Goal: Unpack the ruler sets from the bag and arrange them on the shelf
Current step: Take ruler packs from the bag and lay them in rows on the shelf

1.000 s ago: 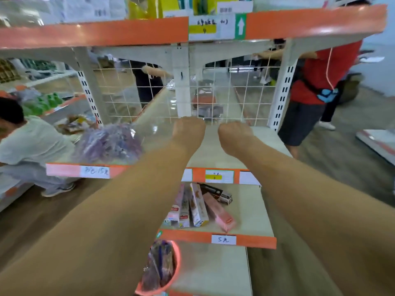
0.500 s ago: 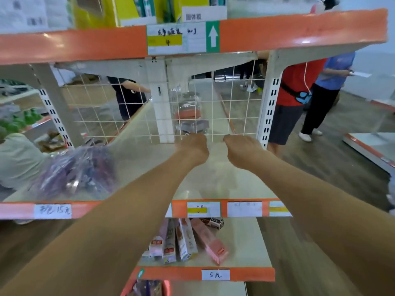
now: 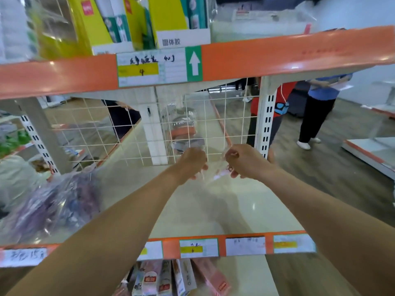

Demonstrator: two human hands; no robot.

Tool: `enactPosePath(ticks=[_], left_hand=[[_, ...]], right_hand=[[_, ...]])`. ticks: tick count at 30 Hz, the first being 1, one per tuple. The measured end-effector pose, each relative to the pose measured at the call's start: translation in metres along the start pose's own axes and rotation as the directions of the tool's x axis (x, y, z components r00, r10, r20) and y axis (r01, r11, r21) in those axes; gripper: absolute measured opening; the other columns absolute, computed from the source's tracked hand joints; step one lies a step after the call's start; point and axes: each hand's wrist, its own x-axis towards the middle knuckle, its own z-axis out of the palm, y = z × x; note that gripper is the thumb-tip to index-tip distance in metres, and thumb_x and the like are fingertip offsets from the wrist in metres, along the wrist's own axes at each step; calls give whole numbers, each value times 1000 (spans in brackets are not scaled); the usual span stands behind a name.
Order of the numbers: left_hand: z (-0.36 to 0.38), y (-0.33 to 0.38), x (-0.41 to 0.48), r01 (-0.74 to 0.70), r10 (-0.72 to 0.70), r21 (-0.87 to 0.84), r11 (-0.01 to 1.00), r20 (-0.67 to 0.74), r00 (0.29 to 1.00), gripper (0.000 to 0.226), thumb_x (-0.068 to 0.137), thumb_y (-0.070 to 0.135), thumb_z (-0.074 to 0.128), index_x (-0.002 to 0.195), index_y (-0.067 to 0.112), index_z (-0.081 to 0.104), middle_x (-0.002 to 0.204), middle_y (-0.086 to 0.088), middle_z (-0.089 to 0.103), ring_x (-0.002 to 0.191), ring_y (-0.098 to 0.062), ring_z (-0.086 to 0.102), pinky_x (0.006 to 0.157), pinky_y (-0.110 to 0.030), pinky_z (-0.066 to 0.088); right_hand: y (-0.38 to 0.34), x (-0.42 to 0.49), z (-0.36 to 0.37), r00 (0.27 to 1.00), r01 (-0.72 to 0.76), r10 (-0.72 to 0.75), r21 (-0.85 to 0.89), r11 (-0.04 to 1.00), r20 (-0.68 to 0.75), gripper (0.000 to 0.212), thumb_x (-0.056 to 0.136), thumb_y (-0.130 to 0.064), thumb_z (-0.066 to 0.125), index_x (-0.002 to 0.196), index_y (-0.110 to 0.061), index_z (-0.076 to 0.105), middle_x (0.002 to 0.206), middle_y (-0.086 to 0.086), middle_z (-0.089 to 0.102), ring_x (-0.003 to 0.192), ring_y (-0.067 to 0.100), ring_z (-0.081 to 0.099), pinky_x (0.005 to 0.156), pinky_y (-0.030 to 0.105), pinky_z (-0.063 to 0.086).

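Observation:
Both my arms reach over the cream shelf (image 3: pixel 213 210). Between my hands a clear plastic ruler-set packet (image 3: pixel 215 169) with a pink-and-white strip is held just above the shelf, near the wire-grid back panel (image 3: pixel 213 116). My left hand (image 3: pixel 192 163) pinches its left side and my right hand (image 3: pixel 243 161) pinches its right side. A clear bag (image 3: pixel 55 201) holding several purple and blue packets lies on the shelf's left part. The packet is blurred and its contents are hard to make out.
An orange-edged upper shelf (image 3: pixel 277 54) with yellow boxes hangs overhead. The shelf below holds several pink and white boxes (image 3: pixel 175 278). A white slotted upright (image 3: pixel 267 116) stands at the right. People stand in the aisle behind the grid and at the right (image 3: pixel 316 112).
The view has tilted up and closer to the shelf. My hands, earlier closed fists side by side, have moved apart slightly and the clear packet now shows between them.

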Motion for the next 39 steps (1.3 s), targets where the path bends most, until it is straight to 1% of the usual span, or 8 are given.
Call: enactPosePath(ticks=[4, 9, 14, 21, 25, 30, 34, 39], left_hand=[[-9, 0, 7, 14, -15, -70, 997, -7, 1000, 26, 96, 7, 34, 78, 10, 52, 65, -4, 53, 45, -11, 56, 35, -13, 34], [-19, -10, 9, 61, -45, -82, 995, 177, 983, 25, 95, 17, 39, 79, 10, 58, 65, -5, 54, 59, -20, 59, 59, -28, 42], [-26, -23, 10, 102, -58, -171, 980, 245, 968, 25, 96, 21, 45, 83, 7, 61, 68, -8, 59, 61, -22, 58, 64, -33, 50], [-35, -41, 11, 185, -67, -368, 911, 310, 948, 39, 92, 45, 53, 85, 8, 64, 80, -10, 66, 64, -22, 58, 72, -40, 53], [-46, -55, 11, 224, -47, -535, 814, 325, 945, 38, 88, 43, 60, 89, 5, 65, 74, -8, 65, 62, -20, 60, 75, -43, 56], [-60, -72, 4, 214, -2, -579, 787, 344, 939, 15, 93, 3, 50, 86, -1, 63, 67, -8, 69, 54, -15, 64, 56, -29, 57], [-78, -87, 7, 188, -9, -524, 831, 325, 946, 12, 93, 0, 52, 93, 3, 63, 79, -12, 70, 62, -18, 64, 72, -37, 55], [-89, -92, 9, 193, -36, -474, 859, 319, 947, 11, 91, 2, 55, 95, 3, 65, 77, -10, 71, 67, -20, 64, 94, -47, 45]], right_hand=[[-6, 5, -4, 1000, -10, 11, 58, 998, -20, 23, 97, -16, 39, 101, -7, 59, 85, 8, 66, 56, 16, 65, 44, 22, 42], [-16, 7, 0, 1000, -24, 22, 117, 993, 16, 22, 96, -13, 41, 101, -5, 62, 86, 8, 65, 58, 15, 64, 46, 21, 45], [-24, 10, 17, 999, 10, -4, 116, 993, -51, 22, 94, -14, 46, 96, -3, 66, 81, 7, 67, 58, 16, 66, 52, 26, 51], [-48, 8, 47, 991, 125, -135, -223, 967, -26, 27, 91, -25, 51, 64, -22, 56, 83, 4, 65, 86, 27, 64, 72, 34, 49], [-56, 1, 55, 973, 226, -210, -248, 942, 90, 29, 88, -34, 58, 64, -21, 49, 72, -3, 54, 72, 20, 53, 62, 33, 40], [-57, -1, 60, 890, 347, -279, -139, 928, 360, 24, 83, -29, 69, 103, -16, 67, 95, -2, 61, 96, 22, 62, 78, 35, 49], [-45, 9, 43, 967, 216, -199, -90, 972, 161, 37, 95, -14, 54, 131, -17, 56, 134, -2, 53, 119, 12, 51, 87, 15, 33], [-37, 18, 49, 982, 174, -170, -45, 984, 81, 34, 95, -10, 50, 128, -17, 60, 135, 0, 54, 116, 13, 53, 90, 16, 34]])
